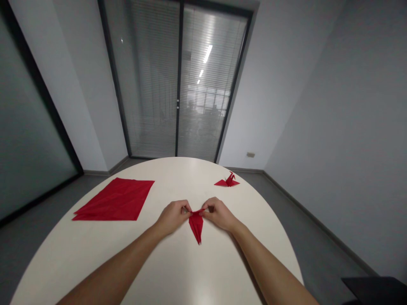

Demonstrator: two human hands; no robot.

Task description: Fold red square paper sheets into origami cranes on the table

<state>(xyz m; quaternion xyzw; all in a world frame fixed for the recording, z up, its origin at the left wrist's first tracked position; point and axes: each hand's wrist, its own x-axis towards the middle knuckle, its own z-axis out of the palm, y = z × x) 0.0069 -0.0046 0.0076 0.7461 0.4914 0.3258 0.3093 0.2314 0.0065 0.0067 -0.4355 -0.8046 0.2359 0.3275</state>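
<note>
pinching the far left end of the folded red paper (pixel 196 224) in the head view, the left grip (pixel 174 216) faces the right grip (pixel 219 214), which pinches the far right end; the paper sits between them over the counter (pixel 178 271), narrow tip pointing near.

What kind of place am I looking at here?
Probably a small office meeting room, though I can't be sure. The signs are the round-edged pale table, the dark-framed glass panels with blinds, and the plain wall.
</note>
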